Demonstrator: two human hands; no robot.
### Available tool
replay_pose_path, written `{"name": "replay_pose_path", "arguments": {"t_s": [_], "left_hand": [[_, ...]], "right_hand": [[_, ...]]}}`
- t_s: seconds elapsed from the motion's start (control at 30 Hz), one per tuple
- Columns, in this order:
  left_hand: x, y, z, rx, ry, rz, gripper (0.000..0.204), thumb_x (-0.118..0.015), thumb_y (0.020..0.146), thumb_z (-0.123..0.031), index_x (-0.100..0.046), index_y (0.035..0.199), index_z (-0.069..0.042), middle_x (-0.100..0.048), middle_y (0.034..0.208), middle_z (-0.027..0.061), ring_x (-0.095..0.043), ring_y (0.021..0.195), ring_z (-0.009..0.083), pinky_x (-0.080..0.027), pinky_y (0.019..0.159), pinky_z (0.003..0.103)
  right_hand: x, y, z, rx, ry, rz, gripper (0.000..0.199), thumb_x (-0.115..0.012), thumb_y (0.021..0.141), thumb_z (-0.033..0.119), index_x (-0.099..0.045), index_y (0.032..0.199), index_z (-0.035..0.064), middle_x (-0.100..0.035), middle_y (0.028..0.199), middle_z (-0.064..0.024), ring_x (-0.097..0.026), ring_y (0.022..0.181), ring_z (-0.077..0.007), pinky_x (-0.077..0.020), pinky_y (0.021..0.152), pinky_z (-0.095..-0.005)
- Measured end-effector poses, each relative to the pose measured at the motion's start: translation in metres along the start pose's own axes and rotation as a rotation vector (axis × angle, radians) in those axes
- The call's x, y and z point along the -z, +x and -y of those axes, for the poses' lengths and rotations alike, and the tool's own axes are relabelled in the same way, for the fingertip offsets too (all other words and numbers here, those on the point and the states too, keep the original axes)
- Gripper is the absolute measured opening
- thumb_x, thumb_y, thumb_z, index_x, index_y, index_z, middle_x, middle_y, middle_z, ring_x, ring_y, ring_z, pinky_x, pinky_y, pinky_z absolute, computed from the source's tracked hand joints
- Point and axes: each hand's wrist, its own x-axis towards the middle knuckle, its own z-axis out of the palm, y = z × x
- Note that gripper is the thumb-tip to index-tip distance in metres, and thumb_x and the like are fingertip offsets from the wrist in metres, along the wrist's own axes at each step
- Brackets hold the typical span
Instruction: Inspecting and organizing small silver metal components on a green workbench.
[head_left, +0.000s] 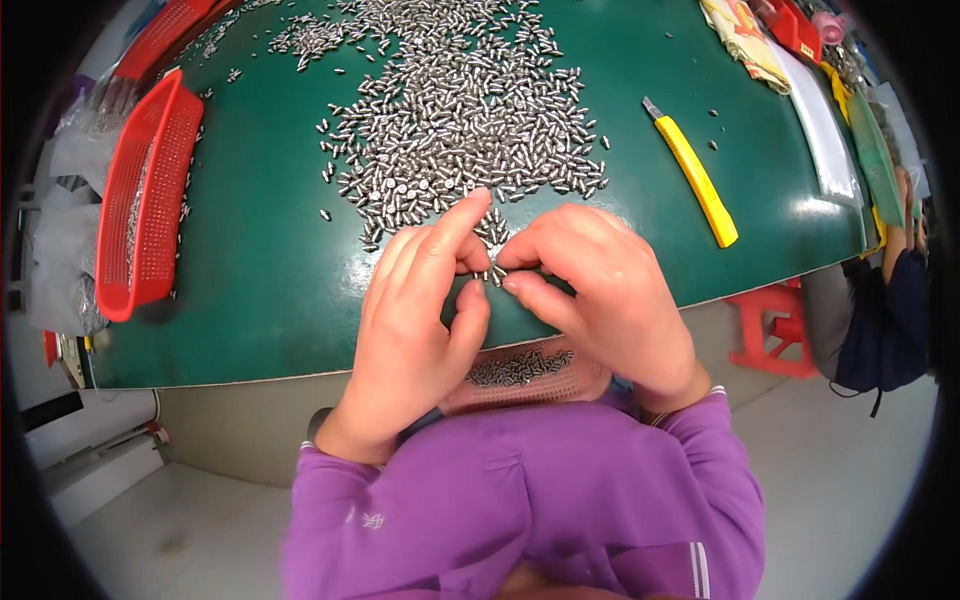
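Observation:
A wide heap of small silver metal pins (pixel 460 110) lies on the green table (pixel 270 270). My left hand (pixel 415 310) rests at the near edge of the heap, index finger stretched onto the pins, thumb curled under. My right hand (pixel 600 290) is beside it, thumb and forefinger pinched on a few small pins (pixel 495 272) between the two hands. Below the hands, at the table's front edge, a pale mesh tray (pixel 520 372) on my lap holds more pins.
A red mesh basket (pixel 145 200) stands on edge at the table's left. A yellow utility knife (pixel 695 175) lies to the right of the heap. Red trays and packets crowd the far right, where another person in a dark sleeve (pixel 885 310) sits by a red stool (pixel 765 330).

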Motion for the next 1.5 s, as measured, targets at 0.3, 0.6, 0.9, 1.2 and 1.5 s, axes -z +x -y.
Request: {"name": "replay_pose_path", "arguments": {"t_s": [0.3,0.6,0.9,1.2,1.5], "left_hand": [[0.0006,0.0006,0.0000,0.000,0.009,0.033,0.070,-0.069,0.076,0.010,-0.053,0.143,-0.003,-0.061,0.094,0.0069,-0.058,0.089,0.0245,-0.049,0.083,0.037],[0.0028,-0.0012,0.0007,0.031,-0.026,0.043,0.073,-0.070,0.075,0.011,-0.051,0.144,-0.004,-0.061,0.094,0.0058,-0.058,0.090,0.0224,-0.050,0.083,0.035],[0.0061,-0.0021,0.0013,0.010,-0.035,0.048,0.076,-0.068,0.077,0.012,-0.048,0.148,-0.004,-0.062,0.100,0.0072,-0.059,0.088,0.0215,-0.051,0.083,0.035],[0.0049,-0.0039,0.0024,0.015,-0.054,0.003,0.077,-0.058,0.079,0.019,-0.045,0.151,-0.004,-0.063,0.102,0.0098,-0.060,0.089,0.0225,-0.052,0.083,0.035],[0.0001,-0.0030,0.0011,-0.003,-0.092,-0.024,0.076,-0.054,0.081,0.021,-0.044,0.152,-0.004,-0.061,0.102,0.0106,-0.060,0.089,0.0235,-0.052,0.082,0.035]], "right_hand": [[-0.0025,0.0014,-0.0040,0.039,0.016,0.015,0.018,-0.073,0.079,0.005,-0.065,0.095,0.0058,-0.061,0.090,-0.0096,-0.061,0.087,-0.0315,-0.0502,0.081,-0.0424],[0.0004,-0.0010,-0.0036,0.027,0.010,0.013,0.016,-0.075,0.079,0.008,-0.064,0.091,0.0065,-0.060,0.088,-0.0087,-0.060,0.084,-0.0298,-0.0495,0.078,-0.0414],[0.0026,0.0000,-0.0033,0.010,0.038,0.039,0.016,-0.075,0.079,0.006,-0.063,0.091,0.0065,-0.059,0.087,-0.0086,-0.060,0.084,-0.0303,-0.0495,0.078,-0.0415],[0.0034,0.0014,-0.0035,0.034,0.041,0.028,0.015,-0.073,0.080,0.005,-0.064,0.091,0.0063,-0.060,0.088,-0.0088,-0.061,0.084,-0.0307,-0.0497,0.077,-0.0413],[0.0027,0.0038,-0.0011,0.029,0.059,0.038,0.013,-0.074,0.079,0.004,-0.066,0.089,0.0067,-0.062,0.087,-0.0083,-0.062,0.084,-0.0303,-0.0514,0.075,-0.0415]]}}
